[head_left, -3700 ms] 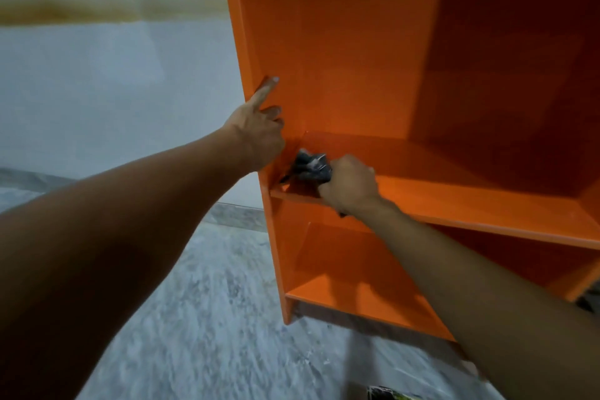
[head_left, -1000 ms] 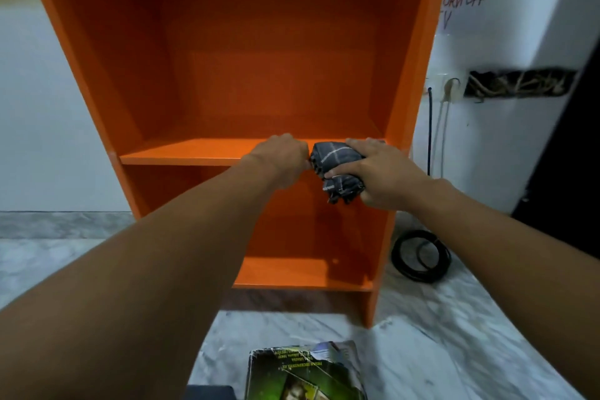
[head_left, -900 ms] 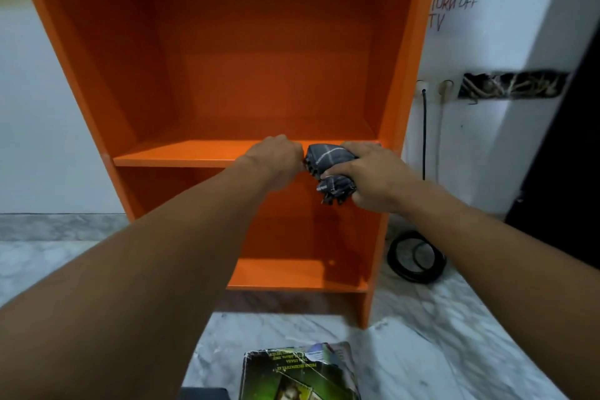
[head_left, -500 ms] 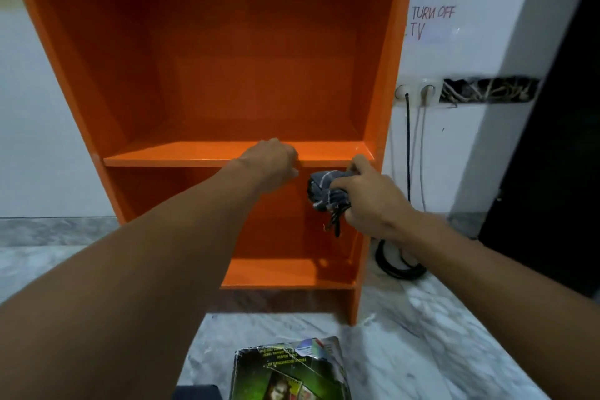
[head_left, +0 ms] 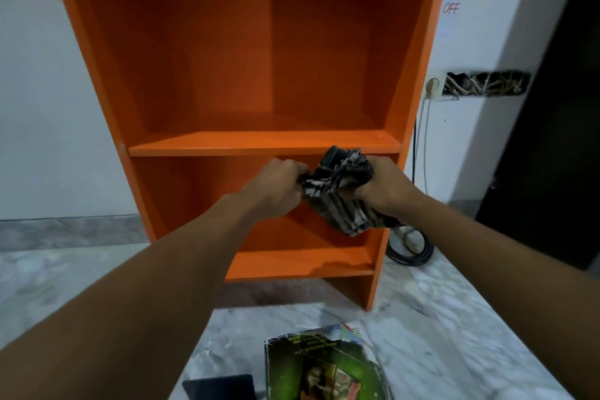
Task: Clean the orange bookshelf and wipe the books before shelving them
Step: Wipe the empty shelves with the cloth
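Nearest, on the grey marbled floor (head_left: 438, 318), lies a book (head_left: 321, 370) with a worn green cover, flat and face up, other printed paper showing under its far edge. Just to its left a dark flat thing (head_left: 219, 385) pokes into view; I cannot tell what it is.

Above them both bare arms reach forward. The left hand (head_left: 276, 187) has its fingers curled around one end of a dark checked cloth (head_left: 341, 191), and the right hand (head_left: 381, 185) grips the other end, so the cloth is bunched between the two with a crumpled fold hanging below the right wrist. The cloth is held in the air in front of the lower compartment, its top just under the front edge of the middle shelf, towards the right side.

Behind the hands stands the orange bookshelf (head_left: 259, 143), upright on the floor. Its middle shelf and bottom shelf carry no books.

To the right of the bookshelf, a coil of black cable (head_left: 410, 253) sits on the floor against the pale wall (head_left: 48, 107). Higher up there is a wall socket (head_left: 433, 87) with a pale cord hanging from it, beside a rough opening full of tangled wires (head_left: 487, 83). Red handwriting (head_left: 451, 8) on the wall above reads "OFF". A dark doorway fills the far right.
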The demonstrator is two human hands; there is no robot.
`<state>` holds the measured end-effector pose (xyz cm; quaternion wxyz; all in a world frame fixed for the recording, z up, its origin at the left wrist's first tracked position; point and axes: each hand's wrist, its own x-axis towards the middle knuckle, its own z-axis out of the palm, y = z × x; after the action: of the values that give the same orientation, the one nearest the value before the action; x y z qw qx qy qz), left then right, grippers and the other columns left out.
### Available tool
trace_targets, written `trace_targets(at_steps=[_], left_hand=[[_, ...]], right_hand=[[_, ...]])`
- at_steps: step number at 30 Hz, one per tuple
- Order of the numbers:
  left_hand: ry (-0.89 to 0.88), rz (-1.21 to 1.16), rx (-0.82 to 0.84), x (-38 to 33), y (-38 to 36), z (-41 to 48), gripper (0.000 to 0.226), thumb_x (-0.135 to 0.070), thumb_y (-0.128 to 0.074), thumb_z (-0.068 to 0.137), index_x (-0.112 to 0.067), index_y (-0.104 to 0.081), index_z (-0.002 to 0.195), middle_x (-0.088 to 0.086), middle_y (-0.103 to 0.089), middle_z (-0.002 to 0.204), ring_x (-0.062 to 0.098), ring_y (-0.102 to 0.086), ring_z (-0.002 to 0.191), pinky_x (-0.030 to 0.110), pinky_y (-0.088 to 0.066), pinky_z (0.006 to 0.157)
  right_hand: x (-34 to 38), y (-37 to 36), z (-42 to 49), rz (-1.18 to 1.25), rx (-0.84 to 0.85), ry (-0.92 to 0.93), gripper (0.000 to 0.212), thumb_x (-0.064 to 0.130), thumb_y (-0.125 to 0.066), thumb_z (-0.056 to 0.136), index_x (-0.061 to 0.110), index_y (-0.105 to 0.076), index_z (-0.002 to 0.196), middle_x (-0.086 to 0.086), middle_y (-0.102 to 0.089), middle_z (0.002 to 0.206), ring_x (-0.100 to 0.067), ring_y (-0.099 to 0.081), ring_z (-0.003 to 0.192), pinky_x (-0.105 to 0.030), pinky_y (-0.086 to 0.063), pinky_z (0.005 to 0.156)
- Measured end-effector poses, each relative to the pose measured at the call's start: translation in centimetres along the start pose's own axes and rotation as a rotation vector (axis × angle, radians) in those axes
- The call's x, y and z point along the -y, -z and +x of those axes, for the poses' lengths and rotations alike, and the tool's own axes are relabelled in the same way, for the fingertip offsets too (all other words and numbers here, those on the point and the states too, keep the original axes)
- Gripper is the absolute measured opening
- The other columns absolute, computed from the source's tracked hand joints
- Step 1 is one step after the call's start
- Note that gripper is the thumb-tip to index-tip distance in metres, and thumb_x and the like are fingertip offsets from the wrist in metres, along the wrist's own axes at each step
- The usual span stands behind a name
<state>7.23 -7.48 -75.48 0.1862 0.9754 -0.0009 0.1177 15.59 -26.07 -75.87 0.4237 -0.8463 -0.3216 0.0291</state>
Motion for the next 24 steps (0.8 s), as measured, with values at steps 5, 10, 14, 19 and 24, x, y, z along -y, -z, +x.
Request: trace_targets(at_steps=[5, 10, 14, 19, 24], left_hand=[[0.087, -0.161, -0.049, 4.0, -2.0, -1.2, 0.019, -0.006, -0.052, 0.094, -0.017, -0.061, 0.081, 0.004, -0.065, 0.076, 0.026, -0.061, 0.072, 0.034, -0.042, 0.054], [0.139, -0.212, 0.012, 8.2, -5.1, -1.8, 0.014, -0.008, -0.057, 0.094, -0.016, -0.064, 0.085, 0.004, -0.069, 0.083, 0.025, -0.065, 0.079, 0.042, -0.051, 0.063], [0.13, -0.21, 0.062, 9.9, -8.0, -1.9, 0.017, -0.008, -0.061, 0.093, -0.014, -0.067, 0.108, 0.001, -0.07, 0.092, 0.021, -0.064, 0.08, 0.029, -0.048, 0.063], [0.2, -0.269, 0.036, 10.7, -13.3, 0.0, 0.039, -0.021, -0.066, 0.091, -0.017, -0.055, 0.129, 0.01, -0.068, 0.119, 0.029, -0.064, 0.109, 0.045, -0.053, 0.092], [0.3, -0.095, 0.256, 12.2, -17.5, 2.3, 0.048, -0.042, -0.055, 0.096, -0.01, -0.05, 0.132, 0.016, -0.057, 0.134, 0.036, -0.053, 0.122, 0.045, -0.046, 0.1]], right_hand=[[0.3, -3.9, 0.4, 0.059, 0.085, -0.18, 0.024, 0.005, -0.076, 0.081, 0.006, -0.067, 0.103, -0.019, -0.069, 0.087, -0.02, -0.06, 0.07, -0.029, -0.05, 0.056], [-0.6, -8.1, 1.4, -0.112, 0.201, -0.266, 0.024, 0.013, -0.079, 0.08, -0.006, -0.064, 0.08, -0.029, -0.055, 0.07, -0.025, -0.047, 0.055, -0.033, -0.041, 0.05], [-2.3, -10.6, 2.3, -0.309, 0.265, -0.256, 0.03, 0.012, -0.067, 0.09, 0.009, -0.043, 0.073, -0.011, -0.031, 0.055, -0.021, -0.027, 0.046, -0.034, -0.03, 0.048], [-5.8, -11.1, 2.9, -0.481, 0.151, -0.205, 0.012, 0.008, -0.055, 0.092, 0.012, -0.051, 0.103, -0.009, -0.051, 0.07, -0.022, -0.046, 0.057, -0.035, -0.039, 0.051], [-10.4, -11.0, 5.0, -0.727, -0.003, -0.171, 0.04, 0.007, -0.061, 0.087, 0.01, -0.049, 0.125, -0.013, -0.065, 0.1, -0.029, -0.062, 0.078, -0.035, -0.05, 0.063]])
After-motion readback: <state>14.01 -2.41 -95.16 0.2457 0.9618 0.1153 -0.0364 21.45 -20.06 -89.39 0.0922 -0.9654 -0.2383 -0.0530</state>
